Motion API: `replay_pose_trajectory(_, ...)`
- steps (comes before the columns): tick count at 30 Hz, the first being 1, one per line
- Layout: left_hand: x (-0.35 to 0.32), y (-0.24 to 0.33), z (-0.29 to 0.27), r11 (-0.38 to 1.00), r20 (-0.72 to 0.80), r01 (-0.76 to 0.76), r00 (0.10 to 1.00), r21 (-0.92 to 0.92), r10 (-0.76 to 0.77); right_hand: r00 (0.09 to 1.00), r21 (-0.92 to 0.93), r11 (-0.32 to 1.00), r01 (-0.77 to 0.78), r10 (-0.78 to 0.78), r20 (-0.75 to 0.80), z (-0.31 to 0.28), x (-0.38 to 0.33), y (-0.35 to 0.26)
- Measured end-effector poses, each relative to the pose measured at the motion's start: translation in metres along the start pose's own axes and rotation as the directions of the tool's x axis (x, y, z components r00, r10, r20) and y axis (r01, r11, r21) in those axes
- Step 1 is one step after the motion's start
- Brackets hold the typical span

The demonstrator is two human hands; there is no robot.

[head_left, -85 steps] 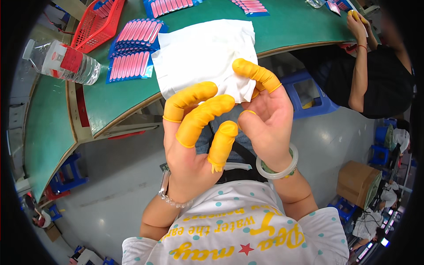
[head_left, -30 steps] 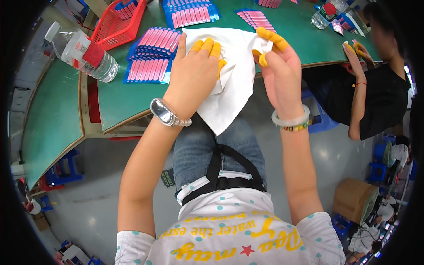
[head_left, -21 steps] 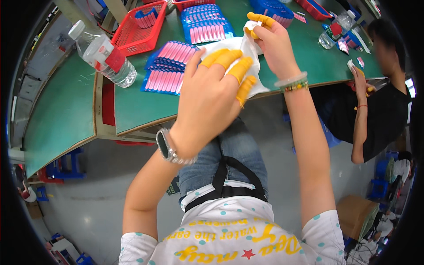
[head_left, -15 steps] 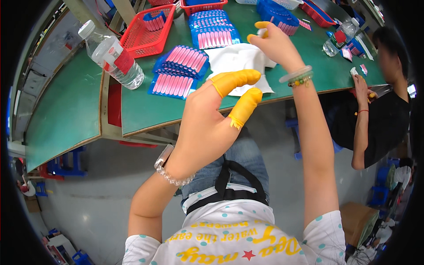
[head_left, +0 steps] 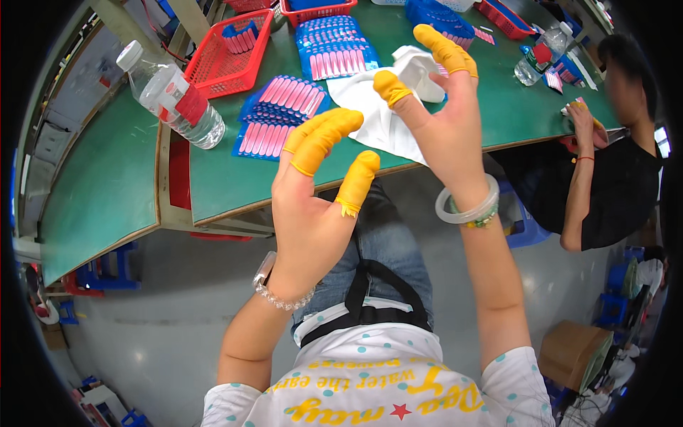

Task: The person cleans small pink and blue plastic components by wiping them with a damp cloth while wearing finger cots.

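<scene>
My left hand (head_left: 306,206) hovers in front of the green table's edge. Its thumb and two fingertips wear yellow finger cots and are spread apart, with nothing between them. My right hand (head_left: 452,135), also in yellow finger cots, is above a crumpled white cloth (head_left: 370,121); its thumb and fingers stand well apart and hold nothing I can see. Left of the cloth, a stack of blue strips (head_left: 281,107) with rows of pink, tube-like pieces lies near my left hand. Behind it is another such stack (head_left: 336,48).
A water bottle (head_left: 174,96) stands at left beside a red basket (head_left: 231,60) with a blue-and-pink strip inside. A coiled blue strip (head_left: 437,18) lies at the back. Right, a co-worker (head_left: 612,171) sits by a second bottle (head_left: 544,53). The table (head_left: 174,146) has a front edge.
My right hand has drawn back toward me and opened; half a second ago its fingertips were close around something small and white. My left hand has shifted left, its fingers spreading. The cloth's right side is bunched up.
</scene>
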State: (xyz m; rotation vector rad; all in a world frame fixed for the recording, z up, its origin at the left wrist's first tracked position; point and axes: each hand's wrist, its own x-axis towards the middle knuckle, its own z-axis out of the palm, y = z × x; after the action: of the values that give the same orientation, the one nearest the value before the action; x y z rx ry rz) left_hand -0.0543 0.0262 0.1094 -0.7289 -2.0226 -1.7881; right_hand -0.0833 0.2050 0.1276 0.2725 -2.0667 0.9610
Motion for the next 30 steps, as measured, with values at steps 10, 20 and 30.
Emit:
replay_pose_trajectory(10,-0.007,0.009,0.0,0.921,-0.071,-0.172,0.975,0.351,0.209,0.883,0.694,0.563,-0.449,0.398,0.249,0.009,-0.035,-0.047)
replay_pose_trajectory(20,-0.012,0.014,-0.005,0.921,0.017,-0.208,0.977,0.328,0.215,0.94,0.546,0.772,-0.326,0.327,0.099,0.009,-0.048,-0.052)
replay_pose_trajectory(30,-0.028,-0.003,-0.004,0.85,0.06,-0.336,0.938,0.405,0.342,0.901,0.611,0.678,-0.409,0.406,0.152,0.012,-0.061,-0.059)
